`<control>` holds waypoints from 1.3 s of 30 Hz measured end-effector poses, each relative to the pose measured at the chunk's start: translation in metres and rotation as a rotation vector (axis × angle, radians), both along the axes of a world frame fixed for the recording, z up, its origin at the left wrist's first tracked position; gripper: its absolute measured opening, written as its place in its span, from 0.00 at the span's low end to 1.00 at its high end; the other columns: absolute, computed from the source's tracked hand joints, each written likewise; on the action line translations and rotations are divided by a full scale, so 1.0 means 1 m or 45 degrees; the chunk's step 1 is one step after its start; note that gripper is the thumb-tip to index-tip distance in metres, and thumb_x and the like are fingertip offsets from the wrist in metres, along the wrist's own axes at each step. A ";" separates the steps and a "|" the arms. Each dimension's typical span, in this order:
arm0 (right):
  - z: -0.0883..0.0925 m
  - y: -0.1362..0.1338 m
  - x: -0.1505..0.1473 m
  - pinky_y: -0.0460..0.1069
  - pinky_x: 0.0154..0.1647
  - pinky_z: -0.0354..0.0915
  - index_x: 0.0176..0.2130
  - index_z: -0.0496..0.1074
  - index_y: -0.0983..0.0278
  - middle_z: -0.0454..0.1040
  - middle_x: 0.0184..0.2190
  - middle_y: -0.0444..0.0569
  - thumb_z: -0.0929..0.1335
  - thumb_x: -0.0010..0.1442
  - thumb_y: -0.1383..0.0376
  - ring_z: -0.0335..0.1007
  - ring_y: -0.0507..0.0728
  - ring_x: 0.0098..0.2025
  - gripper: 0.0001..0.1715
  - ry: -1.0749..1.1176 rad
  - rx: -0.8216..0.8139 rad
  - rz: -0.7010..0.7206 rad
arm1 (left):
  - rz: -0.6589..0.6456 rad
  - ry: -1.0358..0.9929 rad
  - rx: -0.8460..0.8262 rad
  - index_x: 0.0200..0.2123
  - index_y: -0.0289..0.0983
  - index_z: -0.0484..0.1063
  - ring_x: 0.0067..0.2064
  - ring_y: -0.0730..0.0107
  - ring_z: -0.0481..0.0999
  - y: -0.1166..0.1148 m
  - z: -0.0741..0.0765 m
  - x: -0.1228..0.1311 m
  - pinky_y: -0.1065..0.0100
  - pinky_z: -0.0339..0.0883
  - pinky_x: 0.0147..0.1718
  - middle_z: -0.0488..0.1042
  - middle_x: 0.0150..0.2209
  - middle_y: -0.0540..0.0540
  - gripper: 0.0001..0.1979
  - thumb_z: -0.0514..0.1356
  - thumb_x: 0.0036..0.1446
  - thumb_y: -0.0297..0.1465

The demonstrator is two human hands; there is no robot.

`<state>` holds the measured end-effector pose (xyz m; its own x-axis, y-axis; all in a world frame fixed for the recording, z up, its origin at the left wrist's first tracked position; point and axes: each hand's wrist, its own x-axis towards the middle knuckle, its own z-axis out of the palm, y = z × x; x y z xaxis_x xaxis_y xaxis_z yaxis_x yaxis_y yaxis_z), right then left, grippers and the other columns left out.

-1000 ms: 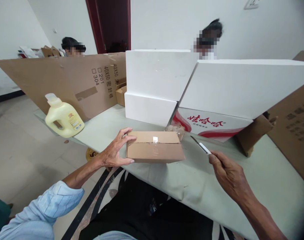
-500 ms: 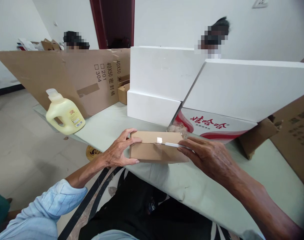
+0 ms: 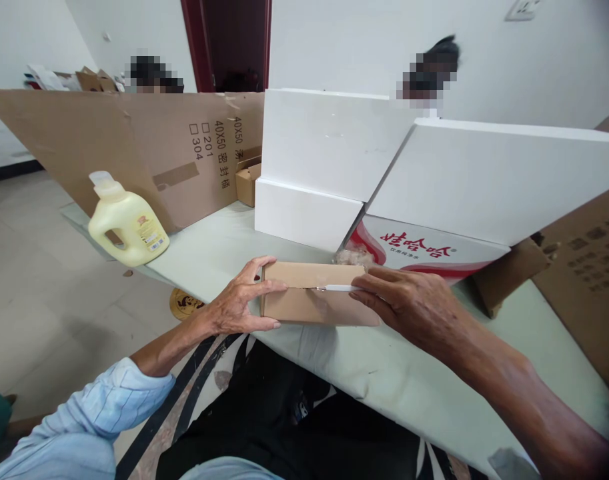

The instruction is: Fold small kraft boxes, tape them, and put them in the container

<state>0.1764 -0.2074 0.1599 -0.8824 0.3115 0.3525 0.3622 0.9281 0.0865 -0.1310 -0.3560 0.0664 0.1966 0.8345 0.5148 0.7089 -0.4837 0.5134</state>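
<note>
A small brown cardboard box (image 3: pixel 311 310) lies at the near edge of the table, with a lengthwise seam facing me. My left hand (image 3: pixel 247 297) grips its left end, thumb on the near side and fingers over the top. My right hand (image 3: pixel 404 297), at the box's right end, pinches a slim white utility knife (image 3: pixel 339 288). The knife lies along the seam, its narrow tip at a strip of clear tape near the middle. Part of its handle is hidden by my fingers.
Behind the box stand white boxes (image 3: pixel 309 213) and a red-and-white carton (image 3: pixel 419 247). Crumpled clear plastic (image 3: pixel 353 257) lies just beyond it. On the left are a yellow jug (image 3: pixel 127 227) and a tall cardboard panel (image 3: pixel 184 173). Two people's heads show behind.
My right hand and the knife have shifted slightly left along the seam. A bright glint on the tape has gone. My left hand keeps its hold on the box.
</note>
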 end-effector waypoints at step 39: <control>-0.197 0.017 0.120 0.65 0.53 0.72 0.45 0.75 0.59 0.79 0.45 0.60 0.62 0.69 0.49 0.76 0.71 0.49 0.20 0.467 -0.431 -0.726 | 0.131 0.426 -0.080 0.61 0.41 0.72 0.66 0.38 0.69 0.021 0.048 0.018 0.40 0.64 0.62 0.70 0.66 0.33 0.31 0.71 0.59 0.46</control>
<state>0.2962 -0.1904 -0.0366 -0.3968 0.8279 0.3964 0.7445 0.5429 -0.3885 -0.1129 -0.3355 0.1142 0.2586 0.8869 0.3828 0.8863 -0.3754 0.2711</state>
